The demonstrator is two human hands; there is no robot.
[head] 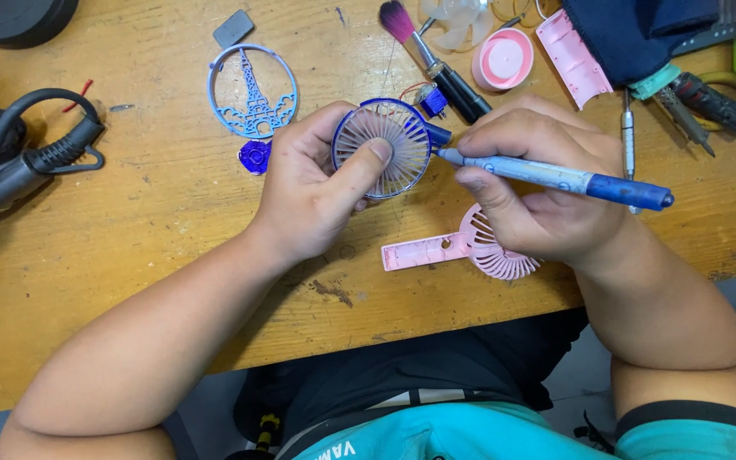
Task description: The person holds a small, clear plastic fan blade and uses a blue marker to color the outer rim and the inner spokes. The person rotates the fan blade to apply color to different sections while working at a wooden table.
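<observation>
Worktop (129,281), wooden, scuffed: near edge runs just beyond the person's forearms; a bare stretch lies along its near-left part.
Pink fan housing (462,247), grille and handle: lies near the near edge, partly under the right hand.
Left hand (317,192): fingers curled round the blue fan grille (382,149), thumb pressed on its face; grille held at mid-worktop, tilted up.
Right hand (530,192): fingers clenched on a blue pen-shaped tool (555,177), tip touching the grille's right rim.
Left edge: black cables (19,162).
Beyond: blue tower-pattern ring (253,89), brush (432,60), pink cap (504,60), screwdrivers (683,102) crowding the far-right corner.
</observation>
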